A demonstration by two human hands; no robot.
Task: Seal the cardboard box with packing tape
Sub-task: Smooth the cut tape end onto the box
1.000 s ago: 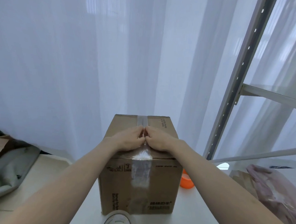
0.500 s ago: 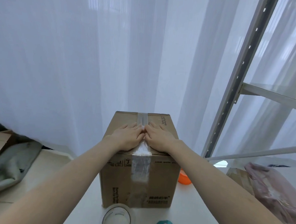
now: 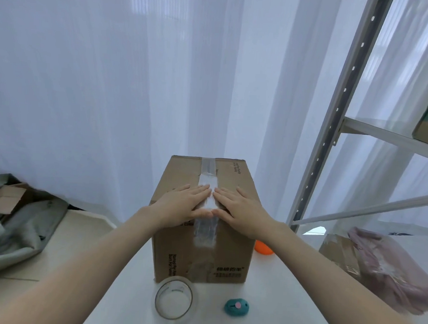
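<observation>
A closed brown cardboard box (image 3: 230,253) stands on the white table. A strip of clear packing tape (image 3: 208,176) runs along its top seam and down the front face. My left hand (image 3: 182,205) lies flat on the top, left of the tape, fingers spread. My right hand (image 3: 240,208) lies flat on the right side, its thumb touching the left thumb at the front edge. Neither hand holds anything. A roll of clear packing tape (image 3: 173,299) lies on the table in front of the box.
A small teal cutter (image 3: 236,306) lies right of the roll. An orange object (image 3: 263,248) peeks out behind the box's right side. A metal shelf frame (image 3: 330,129) stands at right, a pink plastic-wrapped package (image 3: 389,270) beside it. Grey cloth (image 3: 10,232) lies left.
My hands have slid back toward the front edge and flattened, fingers spreading outward from the tape. More taped seam shows beyond them. The camera tilted down, showing more of the roll and cutter.
</observation>
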